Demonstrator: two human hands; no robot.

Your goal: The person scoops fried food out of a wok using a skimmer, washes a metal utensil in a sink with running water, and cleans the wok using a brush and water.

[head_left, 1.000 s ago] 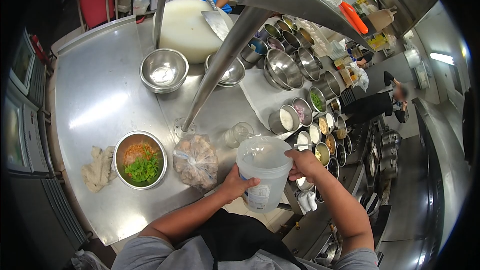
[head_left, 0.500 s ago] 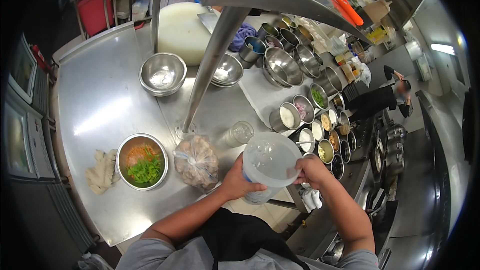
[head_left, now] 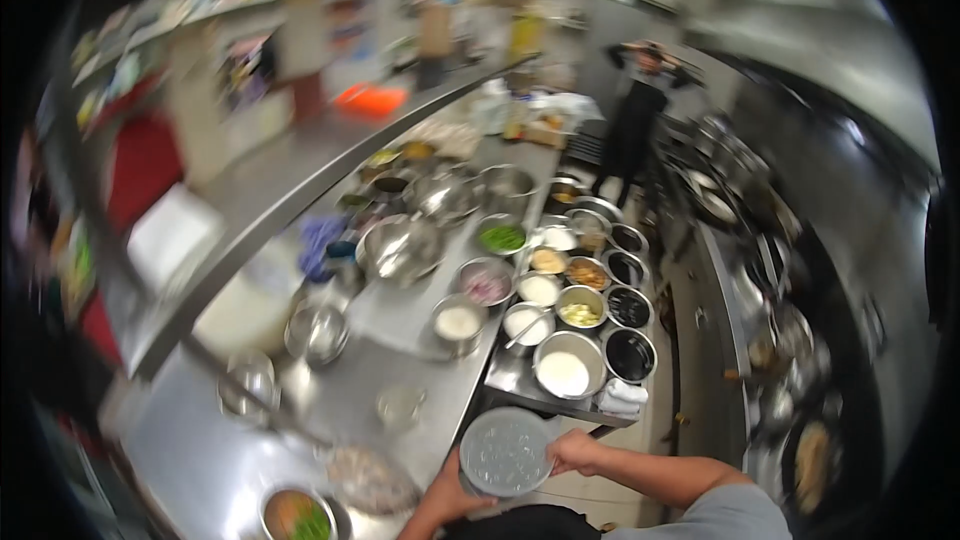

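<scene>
A translucent round plastic tub (head_left: 507, 452) is held between my two hands, beyond the front edge of the steel table. What seems to be clear liquid shows inside it. My left hand (head_left: 452, 493) is wrapped round its left side, and my right hand (head_left: 576, 453) is closed on the rim at the right. On the table to the left lie a clear bag of pale brown pieces (head_left: 370, 480) and a steel bowl (head_left: 298, 515) with orange and green chopped food. A clear jug (head_left: 400, 406) stands behind the bag, blurred.
Several steel pots of ingredients, one with white contents (head_left: 563, 374), fill the rack ahead. Steel mixing bowls (head_left: 400, 248) stand farther back. A steel shelf rail (head_left: 330, 175) crosses above the table. Stoves line the right side. A person in black (head_left: 632, 120) stands in the aisle.
My view has swung to the right, so the ingredient pots now lie straight ahead. The tub remains in both hands, lower in view. The person in the aisle has both arms raised to the head.
</scene>
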